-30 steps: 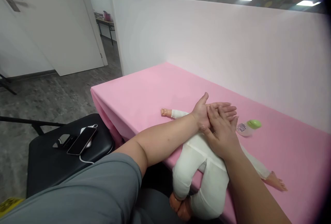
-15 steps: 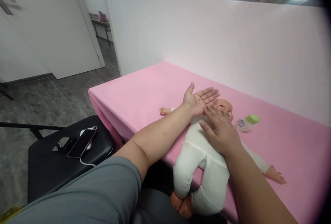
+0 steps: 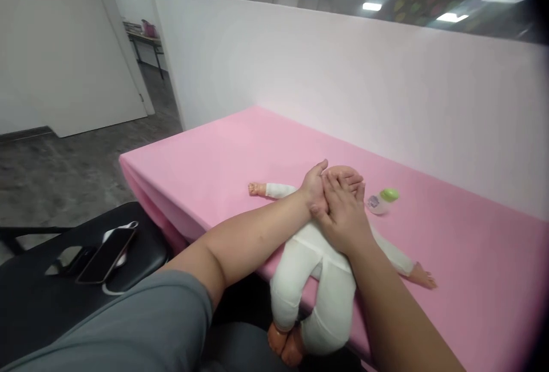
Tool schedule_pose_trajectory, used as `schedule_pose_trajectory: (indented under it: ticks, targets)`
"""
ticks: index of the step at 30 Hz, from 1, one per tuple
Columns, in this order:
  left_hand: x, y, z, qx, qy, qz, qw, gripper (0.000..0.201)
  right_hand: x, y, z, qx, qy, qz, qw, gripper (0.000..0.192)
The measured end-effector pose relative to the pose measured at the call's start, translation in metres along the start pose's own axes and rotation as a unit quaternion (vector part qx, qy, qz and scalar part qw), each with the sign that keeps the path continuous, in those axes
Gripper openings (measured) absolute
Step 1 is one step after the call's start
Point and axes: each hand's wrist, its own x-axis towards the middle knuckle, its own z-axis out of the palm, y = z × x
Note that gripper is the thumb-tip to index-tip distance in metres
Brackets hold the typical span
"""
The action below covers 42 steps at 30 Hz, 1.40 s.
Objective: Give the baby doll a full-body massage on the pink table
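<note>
a baby doll (image 3: 317, 257) in a white suit is laid on its back on the pink-covered bench (image 3: 206, 160), its legs hanging over the near edge and its arms spread to the left and right. above the doll's chest and head the left hand (image 3: 315, 189) is held palm up and the right hand (image 3: 343, 217) is pressed flat on top of it, palm to palm, fingers extended; neither grip is closed on anything, and both are held flat with nothing grasped. the doll's head is mostly hidden behind the two hands. a small bottle with a green cap (image 3: 383, 200) is seen lying on its side just right of the head, on the bench, apart from both hands. the step in hand is judged to be a rubbing of the palms together, perhaps with something from the bottle spread between them, though no liquid can be made out. the next move is judged to call for the palms to be parted and lowered flat onto the doll's body, gently, with the doll kept from sliding off the near edge. to the near left a phone (image 3: 105, 254) on a white cable is seen on a black chair (image 3: 43, 292).
</note>
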Motion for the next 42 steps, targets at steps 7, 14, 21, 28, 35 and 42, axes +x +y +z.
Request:
schedule_pose_trajectory:
  ticks: [7,14,21,28,35,42]
  targets:
    - [-0.005,0.026,-0.002,0.013,0.020,0.075,0.997,0.066,0.005,-0.002,-0.007,-0.013,-0.031,0.056,0.998,0.077]
    - [0.002,0.044,-0.012,0.009,0.071,0.151,0.986,0.050,0.005,-0.010,-0.017,0.141,-0.052,-0.052,0.987,0.063]
    - [0.002,0.011,0.003,0.005,0.056,0.109,0.992,0.046,0.005,-0.014,-0.016,0.120,-0.039,-0.038,0.991,0.075]
    - [-0.001,0.009,0.006,0.009,0.049,0.091,0.995,0.048,0.007,-0.005,-0.012,0.047,-0.024,0.046,0.997,0.085]
    - [0.002,0.041,-0.007,0.005,0.074,0.182,0.981,0.046,0.007,-0.013,-0.016,0.082,-0.040,0.017,0.996,0.083]
    - [0.000,0.015,0.006,0.009,0.090,0.158,0.983,0.043,0.008,-0.017,-0.018,0.119,-0.036,-0.035,0.992,0.078]
